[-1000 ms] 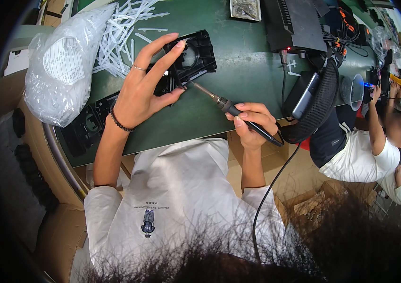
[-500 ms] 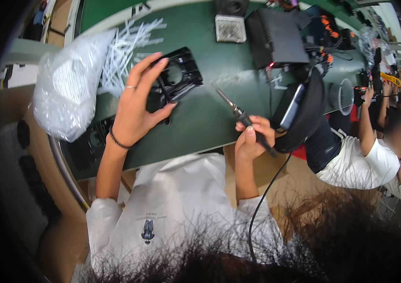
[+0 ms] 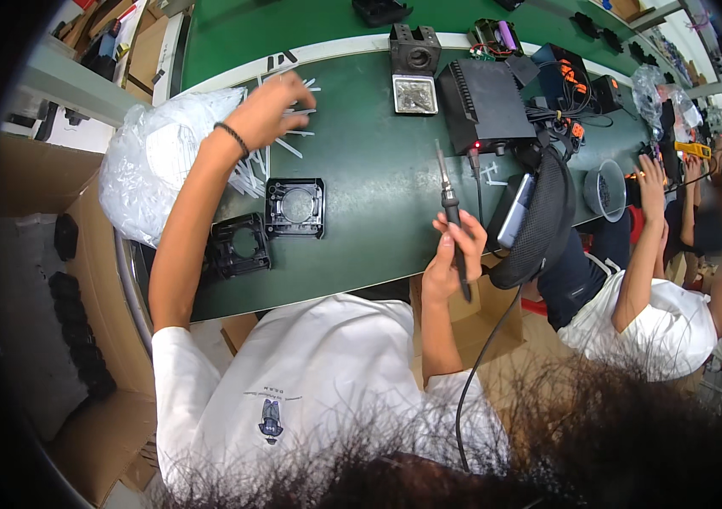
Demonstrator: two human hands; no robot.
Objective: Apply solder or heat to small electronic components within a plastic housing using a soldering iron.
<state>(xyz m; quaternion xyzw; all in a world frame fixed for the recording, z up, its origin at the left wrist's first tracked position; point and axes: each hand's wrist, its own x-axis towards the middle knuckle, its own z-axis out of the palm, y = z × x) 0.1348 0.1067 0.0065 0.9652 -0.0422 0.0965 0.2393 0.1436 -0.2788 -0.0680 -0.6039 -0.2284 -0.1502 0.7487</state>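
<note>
My left hand (image 3: 276,109) hovers over loose translucent white strips (image 3: 289,146) beside a bulging clear plastic bag (image 3: 144,191), its fingers curled but apart, with no held object visible. Below it a square black plastic housing with a round opening (image 3: 318,212) lies flat on the green bench (image 3: 352,263), beside a similar black housing (image 3: 257,259). In my right hand (image 3: 454,250) is a soldering iron (image 3: 450,197), gripped by its dark handle with the metal tip pointing up, away from the housings.
A black power unit (image 3: 484,110), small metal tray (image 3: 414,95), metal block (image 3: 416,51), coiled cables (image 3: 556,114), black mesh case (image 3: 539,229) and clear bowl (image 3: 603,191) line the bench's back and right. A co-worker (image 3: 658,339) works at the right. Cardboard box (image 3: 81,424) at left.
My left hand has released the black housing onto the bench and moved up to the strips. The soldering iron has withdrawn rightward and now points more upright. The view has shifted.
</note>
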